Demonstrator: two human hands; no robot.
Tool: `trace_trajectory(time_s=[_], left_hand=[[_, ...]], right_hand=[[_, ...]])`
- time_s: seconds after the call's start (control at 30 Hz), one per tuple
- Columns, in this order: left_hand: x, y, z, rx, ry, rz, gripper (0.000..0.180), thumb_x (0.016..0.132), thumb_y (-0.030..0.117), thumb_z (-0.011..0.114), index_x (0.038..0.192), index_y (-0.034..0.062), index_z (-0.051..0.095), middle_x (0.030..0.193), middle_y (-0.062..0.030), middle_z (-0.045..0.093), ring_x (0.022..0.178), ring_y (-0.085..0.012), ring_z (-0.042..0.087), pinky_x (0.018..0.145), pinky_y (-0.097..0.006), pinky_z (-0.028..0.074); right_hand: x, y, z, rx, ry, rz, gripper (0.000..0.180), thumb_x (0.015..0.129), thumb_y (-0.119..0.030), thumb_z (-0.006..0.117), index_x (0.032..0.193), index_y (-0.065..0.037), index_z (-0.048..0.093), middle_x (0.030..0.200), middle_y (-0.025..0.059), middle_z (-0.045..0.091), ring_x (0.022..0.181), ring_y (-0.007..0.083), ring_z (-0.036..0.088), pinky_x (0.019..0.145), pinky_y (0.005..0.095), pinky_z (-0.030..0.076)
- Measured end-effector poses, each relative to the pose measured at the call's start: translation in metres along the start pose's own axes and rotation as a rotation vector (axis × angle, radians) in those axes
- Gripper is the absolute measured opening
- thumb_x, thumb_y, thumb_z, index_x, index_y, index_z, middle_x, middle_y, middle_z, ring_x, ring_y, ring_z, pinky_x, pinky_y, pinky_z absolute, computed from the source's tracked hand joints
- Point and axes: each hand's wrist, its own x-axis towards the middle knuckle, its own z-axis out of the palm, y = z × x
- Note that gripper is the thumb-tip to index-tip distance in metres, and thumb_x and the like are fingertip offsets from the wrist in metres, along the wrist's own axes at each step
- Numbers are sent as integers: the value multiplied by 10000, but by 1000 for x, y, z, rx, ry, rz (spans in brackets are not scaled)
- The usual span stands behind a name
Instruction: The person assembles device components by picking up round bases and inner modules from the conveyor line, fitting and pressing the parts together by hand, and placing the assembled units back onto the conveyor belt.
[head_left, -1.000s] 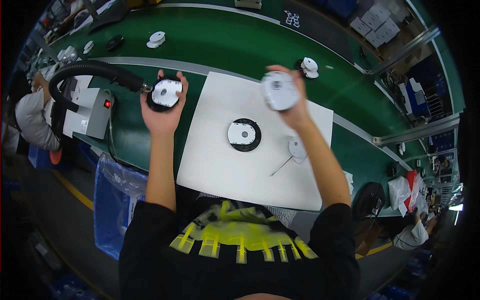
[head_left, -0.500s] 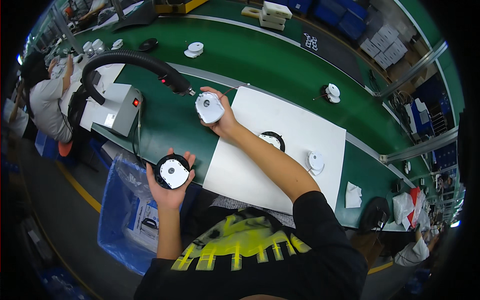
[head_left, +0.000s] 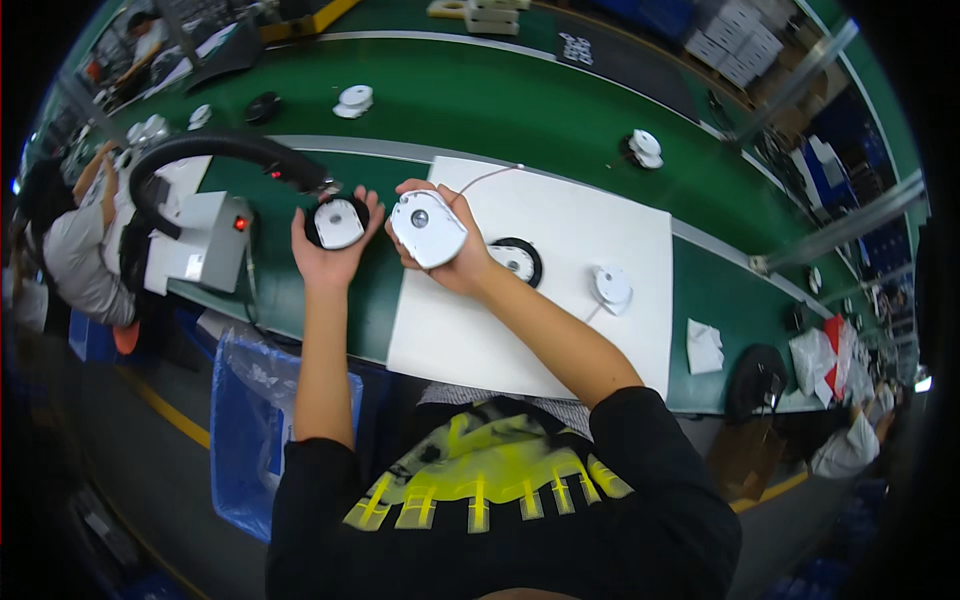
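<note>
My left hand is closed round a black round base with a white D-shaped plate set in it, just under the metal nozzle at the end of a black flexible hose. In my right hand is a white D-shaped housing, its round hub facing up and a thin wire trailing off to the right. The two held parts are close together but apart. On the white sheet lie another black-ringed white part, partly behind my right forearm, and a white round part.
The hose rises from a grey box with a lit red switch. Beyond it, a green belt carries several white and black parts. A crumpled white cloth lies at right. A lined blue bin stands below left; co-workers sit at both sides.
My left hand has risen from near the table's front edge with the black base, up to the nozzle. The housing in my right hand has shifted slightly down and right. The whole view has shifted too.
</note>
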Motion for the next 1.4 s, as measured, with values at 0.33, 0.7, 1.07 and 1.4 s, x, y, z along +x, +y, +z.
trace_trajectory(time_s=[0.33,0.7,1.07,1.4], left_hand=[[-42,-141,26,380,-365,-193,704,969,626,295,1453,127,400,1260,-266,564,1105,-415,574,964,-541,473],[-79,-193,39,1033,-625,330,709,972,612,348,1399,49,396,1298,-177,533,1200,-250,523,1053,-389,389],[-86,-207,35,1095,-679,382,671,998,579,280,1409,59,386,1328,-213,515,1220,-278,501,1069,-410,365],[-115,-214,42,1089,-673,64,939,920,730,382,1525,43,175,1504,-155,301,1368,-277,366,1111,-429,318]], right_hand=[[-111,-61,-16,-792,205,-817,484,991,-528,394,1155,-87,505,926,68,599,735,180,569,709,329,482],[-130,-62,3,-1907,382,-1051,418,788,-405,641,1110,-142,604,943,87,539,736,261,534,634,380,379],[-138,-61,-9,-1844,345,-1151,405,784,-380,641,1122,-161,592,886,87,486,719,263,506,622,387,369],[-157,-98,4,-2140,77,-1130,537,967,-485,409,1283,-100,608,1334,216,512,1208,335,500,1020,542,381]])
